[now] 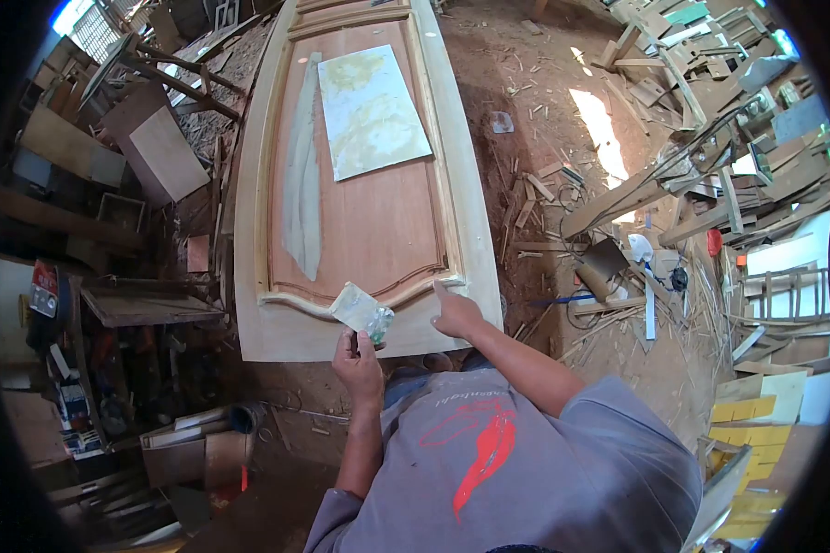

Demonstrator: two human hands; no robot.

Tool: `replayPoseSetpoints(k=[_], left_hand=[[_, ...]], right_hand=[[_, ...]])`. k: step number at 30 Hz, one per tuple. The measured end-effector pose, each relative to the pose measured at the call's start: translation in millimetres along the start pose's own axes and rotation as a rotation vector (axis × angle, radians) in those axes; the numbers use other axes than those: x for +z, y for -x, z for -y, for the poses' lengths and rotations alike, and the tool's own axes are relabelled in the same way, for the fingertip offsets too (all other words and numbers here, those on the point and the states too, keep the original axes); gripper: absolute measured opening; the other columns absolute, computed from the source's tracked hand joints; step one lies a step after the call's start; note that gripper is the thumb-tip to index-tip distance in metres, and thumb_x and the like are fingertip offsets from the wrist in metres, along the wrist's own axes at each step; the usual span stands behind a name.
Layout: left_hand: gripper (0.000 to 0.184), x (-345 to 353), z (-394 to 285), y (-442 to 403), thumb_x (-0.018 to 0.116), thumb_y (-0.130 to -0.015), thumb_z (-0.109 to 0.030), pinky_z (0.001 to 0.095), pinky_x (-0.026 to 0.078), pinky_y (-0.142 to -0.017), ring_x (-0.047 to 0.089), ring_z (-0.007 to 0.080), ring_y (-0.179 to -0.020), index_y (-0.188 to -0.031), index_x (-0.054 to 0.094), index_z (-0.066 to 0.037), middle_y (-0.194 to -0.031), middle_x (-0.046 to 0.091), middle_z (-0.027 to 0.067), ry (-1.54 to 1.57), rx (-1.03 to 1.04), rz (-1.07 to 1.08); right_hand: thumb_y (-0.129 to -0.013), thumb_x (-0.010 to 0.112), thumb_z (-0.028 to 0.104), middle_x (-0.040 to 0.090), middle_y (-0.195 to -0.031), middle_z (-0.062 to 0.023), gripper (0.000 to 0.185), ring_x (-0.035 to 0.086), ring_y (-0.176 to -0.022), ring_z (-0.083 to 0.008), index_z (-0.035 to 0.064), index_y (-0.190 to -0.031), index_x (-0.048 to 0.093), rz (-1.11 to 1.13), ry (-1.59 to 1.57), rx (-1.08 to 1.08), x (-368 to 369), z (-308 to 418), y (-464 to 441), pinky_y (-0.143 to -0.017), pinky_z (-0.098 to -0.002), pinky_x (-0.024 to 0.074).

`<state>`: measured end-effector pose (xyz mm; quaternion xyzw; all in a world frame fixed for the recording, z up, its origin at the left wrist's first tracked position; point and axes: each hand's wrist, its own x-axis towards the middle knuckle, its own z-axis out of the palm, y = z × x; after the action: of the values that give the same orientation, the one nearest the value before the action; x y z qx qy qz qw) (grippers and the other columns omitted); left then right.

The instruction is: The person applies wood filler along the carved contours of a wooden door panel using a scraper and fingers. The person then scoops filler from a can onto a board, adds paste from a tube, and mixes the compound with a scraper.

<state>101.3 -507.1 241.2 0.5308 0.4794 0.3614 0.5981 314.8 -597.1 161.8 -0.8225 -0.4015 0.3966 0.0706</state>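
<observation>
In front of me lies a wooden door panel (475, 230) with raised curved moulding (397, 302). My left hand (360, 367) pinches a small square board (358, 304) smeared with whitish and greenish paste, held above the door's near end. My right hand (458, 313) has its index finger stretched out against the moulding's right corner, the other fingers curled; I see nothing held in it. On the door's recessed panel rest a larger board (373, 111) with yellowish smears and a long thin greyish strip (302, 175).
Stools (148, 69) and boards (161, 147) crowd the left side, with a low wooden shelf (148, 304) nearer me. To the right, wood scraps (535, 194) litter the dirt floor, along with a timber beam (613, 207), cables and a white-headed tool (641, 247).
</observation>
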Motion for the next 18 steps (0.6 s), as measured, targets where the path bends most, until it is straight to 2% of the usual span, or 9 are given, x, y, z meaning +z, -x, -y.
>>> replayPoseSetpoints(k=[2,5,6,9,12,15,16,18], left_hand=[[0.024,3,5,-1,0.058,-0.107,-0.006,0.0303,0.06,-0.077,0.069,0.012,-0.09,-0.124,0.066,0.009,-0.109,0.072,0.0088,0.021,0.003,0.014],[0.022,11,7,-3,0.057,-0.107,-0.007,0.0318,0.065,-0.072,0.07,0.0128,-0.088,-0.123,0.068,0.005,-0.109,0.072,0.0077,0.083,0.004,0.028],[0.022,12,15,-5,0.057,-0.107,-0.007,0.0318,0.065,-0.072,0.07,0.0128,-0.089,-0.122,0.068,0.005,-0.109,0.071,0.0077,0.079,0.03,0.042],[0.022,20,30,-10,0.057,-0.107,-0.008,0.0317,0.065,-0.072,0.069,0.0129,-0.09,-0.122,0.068,0.005,-0.11,0.071,0.0074,0.078,0.068,0.117],[0.021,44,4,-6,0.057,-0.108,-0.009,0.0319,0.065,-0.072,0.069,0.0129,-0.089,-0.119,0.067,0.005,-0.108,0.071,0.0075,0.094,0.056,0.179],[0.02,64,-4,-3,0.057,-0.108,-0.01,0.0321,0.065,-0.072,0.069,0.0127,-0.088,-0.115,0.067,0.005,-0.106,0.07,0.008,0.12,0.08,0.23],[0.019,70,-8,0,0.057,-0.108,-0.01,0.0322,0.065,-0.072,0.069,0.0125,-0.087,-0.115,0.067,0.005,-0.106,0.07,0.008,0.127,0.09,0.229],[0.018,90,-16,7,0.057,-0.109,-0.01,0.0323,0.065,-0.072,0.068,0.0123,-0.086,-0.113,0.066,0.004,-0.105,0.07,0.0081,0.138,0.111,0.221]], right_hand=[[-0.085,0.07,0.029,0.07,-0.129,-0.0247,0.084,0.067,-0.121,-0.0403,0.0068,-0.161,0.04,0.13,0.04,0.067,-2,6,-2,-0.103,-0.0504,0.0542],[-0.086,0.07,0.028,0.067,-0.134,-0.025,0.085,0.065,-0.124,-0.0396,0.0083,-0.162,0.039,0.193,0.1,-0.096,3,2,0,-0.105,-0.0503,0.0528],[-0.086,0.07,0.026,0.066,-0.137,-0.0253,0.081,0.066,-0.123,-0.0397,0.0091,-0.16,0.042,0.035,0.019,-0.098,1,2,9,-0.105,-0.0499,0.0529],[-0.088,0.068,0.029,0.071,-0.121,-0.0262,0.075,0.068,-0.113,-0.0439,0.0099,-0.158,0.048,-0.082,-0.082,-0.068,7,-11,12,-0.099,-0.0511,0.0548],[-0.091,0.068,0.025,0.072,-0.125,-0.0233,0.065,0.071,-0.113,-0.0343,0.0056,-0.152,0.056,-0.091,-0.299,-0.19,-19,-19,24,-0.098,-0.0441,0.0559],[-0.094,0.068,0.019,0.074,-0.107,-0.015,0.063,0.072,-0.095,-0.0205,0.0024,-0.153,0.054,-0.041,-0.766,-0.22,-51,-33,45,-0.088,-0.0352,0.0575],[-0.096,0.067,0.008,0.07,-0.098,-0.0061,0.061,0.065,-0.085,-0.0102,0.0012,-0.155,0.051,-0.083,-0.95,-0.295,-57,-36,51,-0.081,-0.0281,0.0557],[-0.096,0.067,0.005,0.069,-0.097,-0.0046,0.06,0.065,-0.085,-0.0102,0.0011,-0.155,0.051,-0.082,-1.066,-0.321,-77,-47,68,-0.081,-0.0287,0.0559]])
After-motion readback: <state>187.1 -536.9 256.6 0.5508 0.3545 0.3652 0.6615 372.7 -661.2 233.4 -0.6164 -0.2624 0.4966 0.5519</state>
